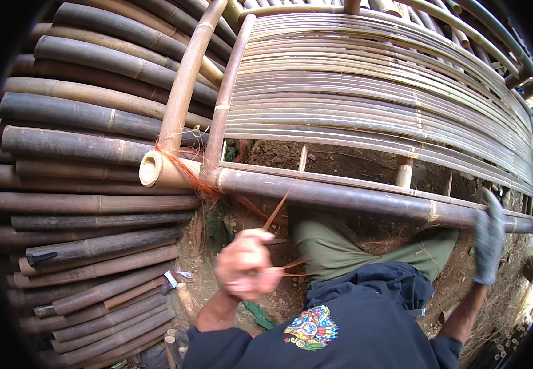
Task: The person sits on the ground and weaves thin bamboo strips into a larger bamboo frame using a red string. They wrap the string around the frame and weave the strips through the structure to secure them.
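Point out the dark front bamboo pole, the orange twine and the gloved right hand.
Dark front bamboo pole (340, 194): head view, on its smooth length left of centre.
Orange twine (201, 182): head view, on the tangled clump near the pole's left end.
Gloved right hand (489, 240): head view, on the blurred glove's middle.

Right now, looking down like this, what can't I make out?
In the head view:
Left hand: motion blur obscures how it holds the orange strand.
Gloved right hand: blurred; contact with the bamboo rail unclear.
Dark shirt: cut off by the lower edge.
Green trousers: partly hidden by the rail.
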A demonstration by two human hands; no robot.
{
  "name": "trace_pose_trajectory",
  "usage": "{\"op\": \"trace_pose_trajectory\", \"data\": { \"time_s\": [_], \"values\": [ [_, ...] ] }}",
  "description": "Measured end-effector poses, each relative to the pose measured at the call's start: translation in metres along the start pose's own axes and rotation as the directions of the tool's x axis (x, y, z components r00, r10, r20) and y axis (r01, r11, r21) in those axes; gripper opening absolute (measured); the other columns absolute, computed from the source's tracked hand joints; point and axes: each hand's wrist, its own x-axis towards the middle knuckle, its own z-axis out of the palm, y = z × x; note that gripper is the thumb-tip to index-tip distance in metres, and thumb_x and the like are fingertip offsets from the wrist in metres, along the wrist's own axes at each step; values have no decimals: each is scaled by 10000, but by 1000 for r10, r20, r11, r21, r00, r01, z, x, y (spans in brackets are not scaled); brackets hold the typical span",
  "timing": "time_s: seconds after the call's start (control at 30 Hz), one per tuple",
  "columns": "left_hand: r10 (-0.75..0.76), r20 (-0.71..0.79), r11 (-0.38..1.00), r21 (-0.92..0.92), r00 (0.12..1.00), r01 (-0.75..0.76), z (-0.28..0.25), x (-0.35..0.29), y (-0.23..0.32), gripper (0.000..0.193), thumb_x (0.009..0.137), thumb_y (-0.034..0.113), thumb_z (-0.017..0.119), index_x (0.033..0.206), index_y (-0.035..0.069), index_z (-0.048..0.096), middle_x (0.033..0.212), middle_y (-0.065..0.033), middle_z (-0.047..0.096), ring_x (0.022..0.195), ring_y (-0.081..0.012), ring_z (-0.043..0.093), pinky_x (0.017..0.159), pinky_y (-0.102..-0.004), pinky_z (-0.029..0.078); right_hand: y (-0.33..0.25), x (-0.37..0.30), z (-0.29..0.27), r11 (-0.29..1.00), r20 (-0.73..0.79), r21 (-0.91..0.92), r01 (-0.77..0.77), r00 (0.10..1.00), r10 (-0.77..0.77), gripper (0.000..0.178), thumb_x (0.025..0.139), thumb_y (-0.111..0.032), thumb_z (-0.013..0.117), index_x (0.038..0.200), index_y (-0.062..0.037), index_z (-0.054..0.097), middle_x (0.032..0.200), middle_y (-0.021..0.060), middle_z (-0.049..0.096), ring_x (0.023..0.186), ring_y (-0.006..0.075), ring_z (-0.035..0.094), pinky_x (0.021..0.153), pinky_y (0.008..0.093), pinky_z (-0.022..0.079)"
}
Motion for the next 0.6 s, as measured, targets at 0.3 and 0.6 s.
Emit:
{"op": "trace_pose_trajectory", "data": {
  "time_s": [0.3, 0.6],
  "values": [
    [-390, -431, 871, -459, 814, 175, -63, -24, 39, 364, 997, 272, 550, 690, 135, 410, 640, 5, 395, 556, -133, 453, 734, -390, 475, -186, 96, 298, 941, 887, 305, -148, 403, -224, 971, 880, -820, 326, 1461, -53, 456, 1528, 195, 403, 1429, 344, 362, 1178, 428, 262],
    [-272, -251, 835, -542, 929, 98, -68, 9, 63, 347, 888, 154, 606, 583, 102, 449, 554, -33, 472, 521, -160, 490, 689, -391, 478, -189, 88, 282, 980, 963, 179, 88, 189, -193, 859, 917, -769, 313, 1236, -50, 656, 1346, 211, 585, 1243, 390, 544, 1057, 443, 407]
  ]
}}
